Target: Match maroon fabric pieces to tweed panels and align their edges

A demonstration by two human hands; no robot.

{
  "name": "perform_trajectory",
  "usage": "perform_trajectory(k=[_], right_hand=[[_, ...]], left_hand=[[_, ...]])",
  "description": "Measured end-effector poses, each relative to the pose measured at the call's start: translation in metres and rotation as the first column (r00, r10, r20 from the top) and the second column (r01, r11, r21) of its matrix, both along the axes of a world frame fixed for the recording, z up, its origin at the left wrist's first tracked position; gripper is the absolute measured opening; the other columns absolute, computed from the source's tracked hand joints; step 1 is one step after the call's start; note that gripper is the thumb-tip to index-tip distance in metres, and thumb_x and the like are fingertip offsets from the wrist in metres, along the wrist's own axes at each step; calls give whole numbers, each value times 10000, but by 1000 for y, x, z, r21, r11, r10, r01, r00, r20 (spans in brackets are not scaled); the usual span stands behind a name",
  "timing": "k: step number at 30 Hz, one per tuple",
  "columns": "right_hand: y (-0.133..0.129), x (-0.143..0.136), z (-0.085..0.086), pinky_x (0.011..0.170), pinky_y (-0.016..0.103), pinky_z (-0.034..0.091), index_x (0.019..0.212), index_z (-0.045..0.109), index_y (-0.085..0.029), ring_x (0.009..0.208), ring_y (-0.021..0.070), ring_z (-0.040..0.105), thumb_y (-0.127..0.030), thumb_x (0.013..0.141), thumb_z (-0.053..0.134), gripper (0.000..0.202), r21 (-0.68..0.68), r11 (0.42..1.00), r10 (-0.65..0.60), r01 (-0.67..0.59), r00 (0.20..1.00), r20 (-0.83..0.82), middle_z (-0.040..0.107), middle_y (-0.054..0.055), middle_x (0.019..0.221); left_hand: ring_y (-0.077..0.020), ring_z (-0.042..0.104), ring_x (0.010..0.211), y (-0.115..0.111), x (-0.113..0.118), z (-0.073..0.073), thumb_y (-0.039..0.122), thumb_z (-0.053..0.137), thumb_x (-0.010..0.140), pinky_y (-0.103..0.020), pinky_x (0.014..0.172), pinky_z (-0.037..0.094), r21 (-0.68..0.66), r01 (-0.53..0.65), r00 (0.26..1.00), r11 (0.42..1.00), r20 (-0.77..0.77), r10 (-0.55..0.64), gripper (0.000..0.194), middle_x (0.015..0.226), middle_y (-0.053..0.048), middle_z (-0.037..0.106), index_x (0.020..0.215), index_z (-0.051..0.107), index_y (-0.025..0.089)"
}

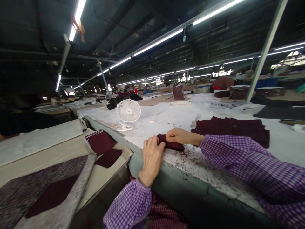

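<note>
At the near edge of the white-covered table, a small dark maroon fabric piece (175, 145) lies under both hands. My left hand (152, 156) has its fingers curled over the left end of the fabric. My right hand (181, 136) pinches its upper side, thumb and fingers together. Whether the fabric is one layer or several cannot be made out. Just right of my right forearm, a spread stack of maroon fabric pieces (231, 127) lies on the table. Maroon scraps and threads litter the paper below my hands.
A white desk fan (128, 110) stands near the table's left edge. On the lower cream surface at left lie a maroon stack (100, 142), a single maroon piece (109, 158) and a speckled board (78, 190) carrying another piece. Co-workers and more fabric stacks (178, 92) are farther back.
</note>
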State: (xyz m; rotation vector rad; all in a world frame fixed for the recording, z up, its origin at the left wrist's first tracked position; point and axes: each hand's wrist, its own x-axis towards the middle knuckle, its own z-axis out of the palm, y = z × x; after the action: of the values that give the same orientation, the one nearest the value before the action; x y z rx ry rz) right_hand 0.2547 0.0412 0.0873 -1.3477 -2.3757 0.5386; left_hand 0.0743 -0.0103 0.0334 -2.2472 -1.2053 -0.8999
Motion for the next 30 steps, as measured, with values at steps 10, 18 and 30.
perform_trajectory(k=[10,18,30], right_hand=[[23,23,7,639,264,349,788,536,-171,736,171,521,-287,866,401,195,222,858,-448,464,886,-119,619,62,810],[8,10,8,646,269,337,826,511,-190,716,175,522,-313,894,383,190,321,870,-373,374,925,-69,601,47,773],[45,106,39,731,350,382,849,545,-164,817,233,521,-307,809,419,195,271,575,-598,772,623,-504,598,103,863]], left_hand=[[-218,481,851,-21,-36,-4,214,626,793,-363,720,360,-136,96,993,986,75,-87,20,892,-48,553,781,617,200],[-179,563,837,-12,-21,16,259,443,917,-330,797,451,-30,249,916,968,331,-225,217,859,-58,625,816,618,181],[-261,400,1314,43,-4,-14,329,369,942,-466,1076,322,-478,167,975,862,-48,-216,404,1383,-126,477,1261,530,140]])
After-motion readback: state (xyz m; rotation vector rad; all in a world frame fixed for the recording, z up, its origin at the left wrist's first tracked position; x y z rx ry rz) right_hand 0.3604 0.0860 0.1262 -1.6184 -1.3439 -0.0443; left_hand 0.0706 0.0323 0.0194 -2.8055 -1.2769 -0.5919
